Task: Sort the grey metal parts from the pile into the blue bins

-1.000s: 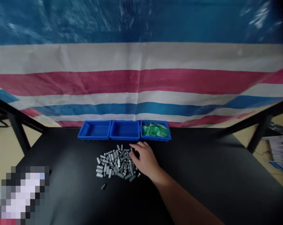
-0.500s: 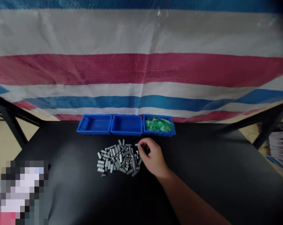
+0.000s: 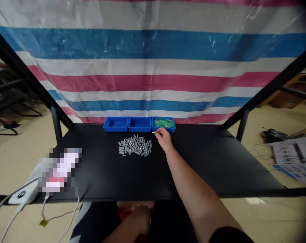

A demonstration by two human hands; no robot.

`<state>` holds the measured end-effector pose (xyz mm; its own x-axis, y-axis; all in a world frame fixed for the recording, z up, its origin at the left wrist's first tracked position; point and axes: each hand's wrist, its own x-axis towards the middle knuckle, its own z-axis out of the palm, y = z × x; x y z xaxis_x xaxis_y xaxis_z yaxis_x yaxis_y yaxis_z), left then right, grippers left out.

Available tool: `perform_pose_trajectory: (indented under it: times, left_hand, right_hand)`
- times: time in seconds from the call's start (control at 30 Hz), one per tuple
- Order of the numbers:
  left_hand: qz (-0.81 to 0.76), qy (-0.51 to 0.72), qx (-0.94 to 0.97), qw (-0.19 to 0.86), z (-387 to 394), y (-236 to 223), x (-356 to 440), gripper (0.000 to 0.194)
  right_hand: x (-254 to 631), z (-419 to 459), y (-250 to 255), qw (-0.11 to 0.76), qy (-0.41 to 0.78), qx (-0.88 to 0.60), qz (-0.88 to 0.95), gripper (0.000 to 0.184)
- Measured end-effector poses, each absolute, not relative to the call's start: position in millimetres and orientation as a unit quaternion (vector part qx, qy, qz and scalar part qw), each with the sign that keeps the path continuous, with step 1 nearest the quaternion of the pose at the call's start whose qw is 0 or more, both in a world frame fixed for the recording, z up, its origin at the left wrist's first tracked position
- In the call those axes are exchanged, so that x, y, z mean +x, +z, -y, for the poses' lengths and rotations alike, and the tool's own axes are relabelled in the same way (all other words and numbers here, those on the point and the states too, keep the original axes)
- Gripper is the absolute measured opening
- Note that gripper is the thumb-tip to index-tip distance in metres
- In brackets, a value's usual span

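Behind the black tabletop (image 3: pixel 205 162), striped sheeting (image 3: pixel 142 79)

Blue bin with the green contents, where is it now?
In the head view, the blue bin with green contents is the rightmost of three at the back of the black table, beside the middle bin, just beyond the right hand.

- Far side, on my remote feed: a red, white and blue striped plastic sheet (image 3: pixel 147 82) rises behind a black table (image 3: pixel 208 168), glinting.
- Left and right, I see slanted black bars (image 3: pixel 291 71).
- Beige floor (image 3: pixel 281 219) surrounds.
- Brown furniture (image 3: pixel 301 83), far right.
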<state>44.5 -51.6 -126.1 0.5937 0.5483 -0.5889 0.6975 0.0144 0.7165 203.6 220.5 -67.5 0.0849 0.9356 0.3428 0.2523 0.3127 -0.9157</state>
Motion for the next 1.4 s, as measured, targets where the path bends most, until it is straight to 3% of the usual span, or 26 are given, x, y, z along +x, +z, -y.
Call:
perform_pose_trajectory:
  times: [0.1, 0.27, 0.7, 0.87, 1.07, 1.23, 1.4]
  left_hand:
    - [-0.495, -0.089, 0.721, 0.477, 60, -105, 24, 0.026]
    - [-0.500, -0.043, 0.711, 0.492, 76, -84, -13, 0.037]
    - [-0.539, -0.024, 0.671, 0.508, 79, -83, -35, 0.025]
    - [-0.545, 0.017, 0.655, 0.523, 86, -50, -46, 0.024]
    - [-0.495, 0.155, 0.591, 0.617, 89, 3, -61, 0.029]
    - [-0.534, 0.248, 0.619, 0.520, 49, 32, -77, 0.034]
    - [-0.527, 0.345, 0.655, 0.418, -22, 24, -69, 0.038]
  right_hand:
    - [202, -220, -66, 0.551, 0.296, -0.501, 0.598, 0.021]
    - [201, -223, -66, 0.554, 0.282, -0.505, 0.599, 0.023]
    - [202, -225, -67, 0.550, 0.293, -0.496, 0.605, 0.025]
    - [202, -223, -66, 0.554, 0.293, -0.496, 0.601, 0.022]
    - [206, -222, -65, 0.560, 0.301, -0.489, 0.597, 0.017]
    - [208, -223, -67, 0.564, 0.310, -0.488, 0.589, 0.018]
    - [209, -224, -69, 0.564, 0.319, -0.493, 0.581, 0.023]
